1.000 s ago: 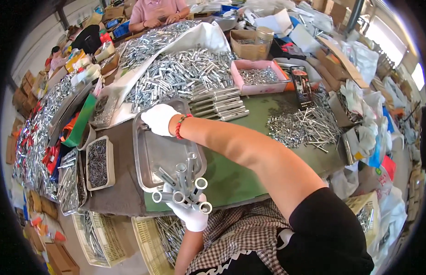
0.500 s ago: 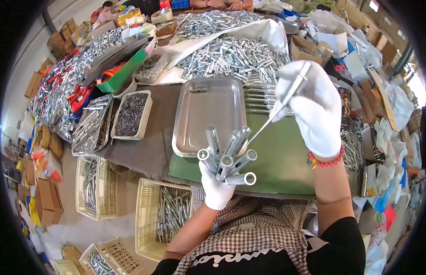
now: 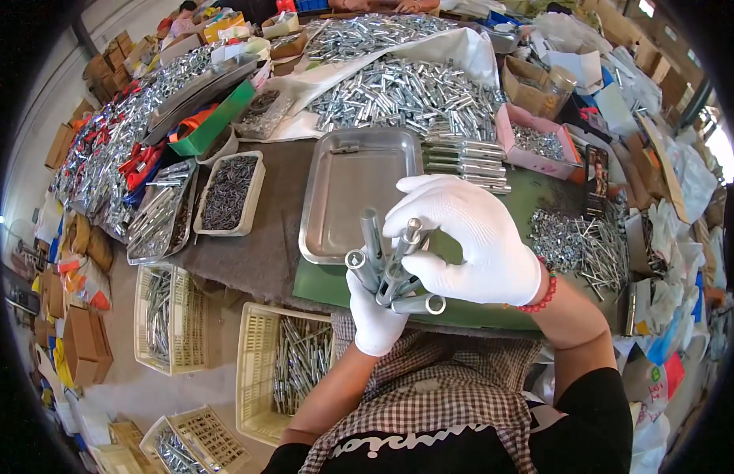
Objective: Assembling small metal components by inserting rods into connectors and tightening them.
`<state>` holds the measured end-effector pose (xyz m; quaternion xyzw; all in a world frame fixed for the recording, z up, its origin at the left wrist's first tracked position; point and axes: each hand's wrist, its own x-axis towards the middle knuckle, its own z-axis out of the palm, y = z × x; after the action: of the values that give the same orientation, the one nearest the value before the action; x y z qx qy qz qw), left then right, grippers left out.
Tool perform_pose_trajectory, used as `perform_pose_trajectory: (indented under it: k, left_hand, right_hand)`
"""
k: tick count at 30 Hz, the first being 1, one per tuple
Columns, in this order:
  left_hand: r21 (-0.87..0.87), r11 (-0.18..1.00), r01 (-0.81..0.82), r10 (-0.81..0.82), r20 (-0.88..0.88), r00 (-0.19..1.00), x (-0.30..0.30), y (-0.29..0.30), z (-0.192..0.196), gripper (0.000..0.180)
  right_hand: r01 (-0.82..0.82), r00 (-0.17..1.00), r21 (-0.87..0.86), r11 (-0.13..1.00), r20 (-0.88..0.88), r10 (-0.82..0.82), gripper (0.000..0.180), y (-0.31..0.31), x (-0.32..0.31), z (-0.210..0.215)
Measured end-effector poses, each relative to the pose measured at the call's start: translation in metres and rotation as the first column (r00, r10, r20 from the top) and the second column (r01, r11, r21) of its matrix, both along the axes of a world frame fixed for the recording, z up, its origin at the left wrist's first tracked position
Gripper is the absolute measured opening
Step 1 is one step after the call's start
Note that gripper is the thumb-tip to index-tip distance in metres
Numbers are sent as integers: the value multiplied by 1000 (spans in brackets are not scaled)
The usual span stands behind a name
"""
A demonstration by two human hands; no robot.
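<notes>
My left hand (image 3: 376,322), in a white glove, is closed around a bunch of shiny metal tubes (image 3: 372,241) that fan upward with their open ends showing. My right hand (image 3: 481,241), also gloved, comes over the bunch from the right. Its thumb and fingers pinch the upper part of one metal tube (image 3: 413,227) standing among the others. The lower part of that tube is hidden by the bunch. Just behind both hands lies a shallow steel tray (image 3: 359,189) with a small metal piece (image 3: 345,149) near its far edge.
Beyond the tray, a row of metal rods with sleeves (image 3: 466,166) lies before a large heap of metal tubes (image 3: 406,95). At right stand a pink box of small parts (image 3: 533,162), a phone (image 3: 596,178) and loose bolts (image 3: 600,257). A tub of dark screws (image 3: 228,193) sits left.
My right hand has come down and left from above the green mat to the bunch, bringing the tube with a thin rod there. The rod is now out of sight. My left hand stays nearly still.
</notes>
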<state>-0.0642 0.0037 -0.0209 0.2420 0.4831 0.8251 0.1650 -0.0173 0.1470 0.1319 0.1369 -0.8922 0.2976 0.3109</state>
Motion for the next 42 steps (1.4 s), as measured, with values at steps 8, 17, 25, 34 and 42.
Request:
perform_pose_trajectory:
  k: [8, 17, 25, 34, 42]
  left_hand:
    - [441, 889, 125, -344, 464, 816, -10, 2, 2, 52]
    - [103, 990, 93, -135, 581, 803, -8, -8, 3, 41]
    - [-34, 999, 34, -28, 171, 985, -3, -4, -4, 44]
    - [-230, 960, -161, 197, 144, 970, -11, -15, -29, 73]
    - [-143, 961, -238, 218, -143, 965, -15, -5, -41, 49]
  right_hand:
    - [-109, 991, 68, 992, 80, 103, 31, 2, 0, 5]
    - [-301, 887, -202, 932, 300, 352, 36, 41, -37, 21]
    - [275, 858, 488, 828, 265, -441, 22, 83, -173, -86]
    - [375, 740, 518, 769, 334, -585, 22, 59, -214, -109]
    - [253, 931, 124, 959, 238, -277, 26, 78, -162, -75]
